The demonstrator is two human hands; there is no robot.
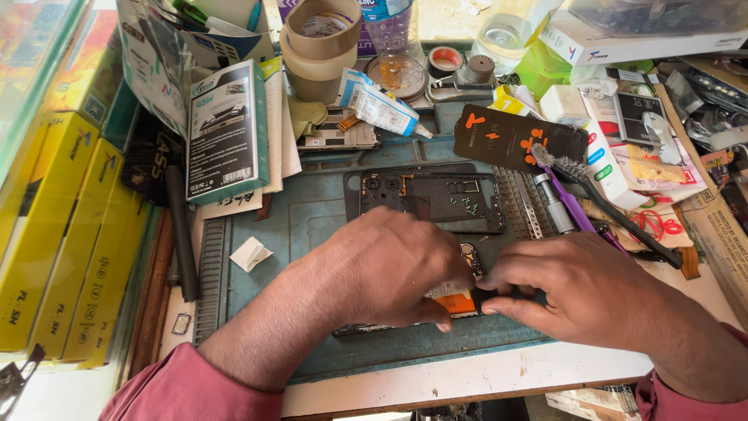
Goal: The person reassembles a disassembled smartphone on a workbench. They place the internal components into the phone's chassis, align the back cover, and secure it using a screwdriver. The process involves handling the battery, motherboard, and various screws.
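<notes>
The opened phone (456, 300) is lying crosswise on the mat (312, 210) at the desk's near edge, directly under both hands. The left hand (382, 269) is curling over it, pressing down; the right hand (576, 292) is pinching its right end.

Both arms come in from the bottom edge, and each wears a sleeve of faded reddish-pink cloth. The left sleeve (183, 386) is pushed up, so the forearm is bare from about the elbow down to the left hand (382, 269). The right sleeve (674, 390) shows only as a narrow strip of the same pink at the lower right corner. The right hand (580, 292) is bare too. No ring, watch, glove or band shows on either hand or wrist. The fingernails are short.
</notes>
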